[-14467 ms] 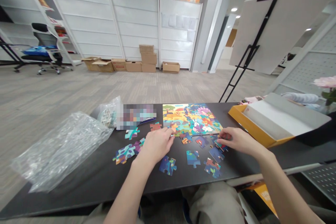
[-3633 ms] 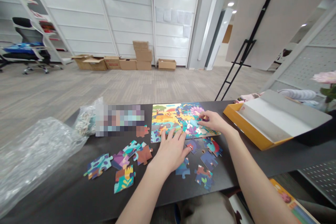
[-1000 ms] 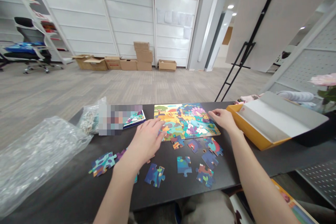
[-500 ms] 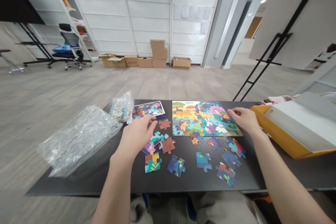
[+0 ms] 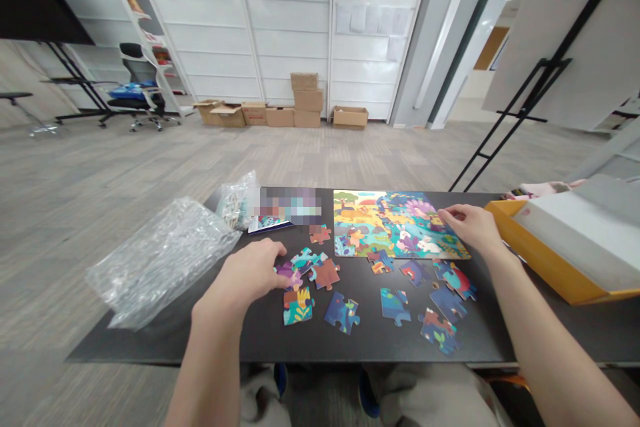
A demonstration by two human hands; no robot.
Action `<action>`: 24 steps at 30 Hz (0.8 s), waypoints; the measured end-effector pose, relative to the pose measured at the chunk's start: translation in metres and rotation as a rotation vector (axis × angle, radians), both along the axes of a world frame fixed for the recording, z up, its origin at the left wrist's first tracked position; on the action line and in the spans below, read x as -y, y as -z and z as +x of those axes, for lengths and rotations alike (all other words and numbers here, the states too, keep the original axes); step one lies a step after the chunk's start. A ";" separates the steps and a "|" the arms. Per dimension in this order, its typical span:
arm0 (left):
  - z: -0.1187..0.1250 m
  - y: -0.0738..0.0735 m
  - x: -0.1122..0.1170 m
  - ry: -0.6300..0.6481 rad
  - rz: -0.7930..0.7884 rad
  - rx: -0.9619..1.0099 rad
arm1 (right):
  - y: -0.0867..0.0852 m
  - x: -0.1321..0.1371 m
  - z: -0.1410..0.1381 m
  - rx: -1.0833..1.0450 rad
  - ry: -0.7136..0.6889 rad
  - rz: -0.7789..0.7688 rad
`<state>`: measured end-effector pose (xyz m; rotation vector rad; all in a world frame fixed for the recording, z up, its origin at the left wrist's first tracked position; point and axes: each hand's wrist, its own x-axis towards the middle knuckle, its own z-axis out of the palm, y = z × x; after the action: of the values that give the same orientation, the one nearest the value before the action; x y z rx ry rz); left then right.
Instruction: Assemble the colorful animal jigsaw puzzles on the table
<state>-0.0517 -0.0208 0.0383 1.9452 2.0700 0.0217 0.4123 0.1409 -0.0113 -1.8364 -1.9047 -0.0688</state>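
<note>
My left hand (image 5: 253, 268) is over the loose pieces on the left, fingers apart, with the thumb at a purple puzzle piece (image 5: 289, 274). Beside that lie a teal piece (image 5: 306, 259), a brown piece (image 5: 325, 271) and a brown-and-teal piece (image 5: 299, 307). A mostly joined animal jigsaw (image 5: 373, 227) lies farther back. My right hand (image 5: 470, 223) rests at its right edge, fingertips slightly apart and no loose piece visible in them. In front of the jigsaw are a red-and-teal piece (image 5: 456, 279), a dark blue piece (image 5: 449, 305) and several others.
A crumpled clear plastic bag (image 5: 165, 260) and a smaller bag with pieces (image 5: 237, 203) lie at the left. A picture card or box (image 5: 270, 223), partly blurred, is behind my left hand. An open yellow-and-white box (image 5: 550, 260) stands right on the black table (image 5: 390, 347).
My left hand has moved down and left, from near the picture card to the purple piece. My right hand stays at the jigsaw's right edge. The view has shifted slightly.
</note>
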 end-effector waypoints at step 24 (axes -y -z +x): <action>-0.007 -0.002 -0.004 0.188 -0.005 0.463 | 0.002 -0.001 -0.001 0.010 -0.053 -0.052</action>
<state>-0.0584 -0.0170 0.0407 1.9018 1.5847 0.3870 0.4115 0.1417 -0.0129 -1.8204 -1.9782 -0.0104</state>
